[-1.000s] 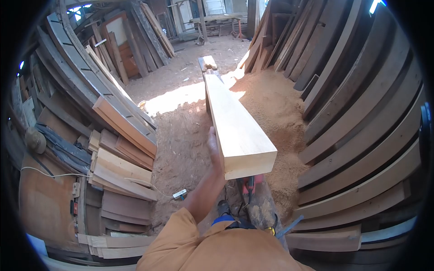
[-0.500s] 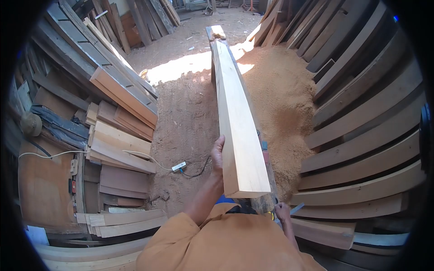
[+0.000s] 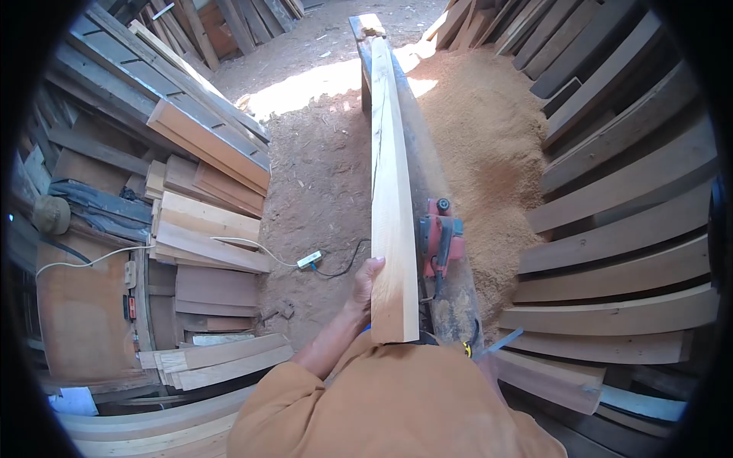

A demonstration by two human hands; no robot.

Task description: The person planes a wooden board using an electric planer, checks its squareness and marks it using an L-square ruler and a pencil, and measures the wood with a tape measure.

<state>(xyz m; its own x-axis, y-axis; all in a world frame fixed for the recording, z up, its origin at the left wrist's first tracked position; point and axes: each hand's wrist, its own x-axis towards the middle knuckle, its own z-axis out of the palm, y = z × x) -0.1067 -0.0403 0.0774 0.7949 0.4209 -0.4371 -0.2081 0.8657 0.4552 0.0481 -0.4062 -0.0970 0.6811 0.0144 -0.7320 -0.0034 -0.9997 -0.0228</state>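
My left hand [image 3: 367,281] grips the near part of a long, pale wooden beam [image 3: 394,221] from its left side, fingers wrapped partly out of sight beneath it. The beam points away from me along a narrow workbench [image 3: 424,164], with a dark crack line near its left edge. On the bench, just right of the beam, a red electric planer [image 3: 443,238] stands with its cord trailing toward me. My right hand is out of sight beside my body; only a bit of that arm shows at my right side.
A white power strip [image 3: 309,260] lies on the dirt floor to the left, fed by a pale cable. A sawdust heap [image 3: 489,130] rises right of the bench. Stacked boards [image 3: 210,221] fill the left side, and long planks [image 3: 618,267] line the right.
The beam has turned in my left hand and shifted left, uncovering the red planer on the bench. My right hand, earlier visible low at the right, has gone out of sight.
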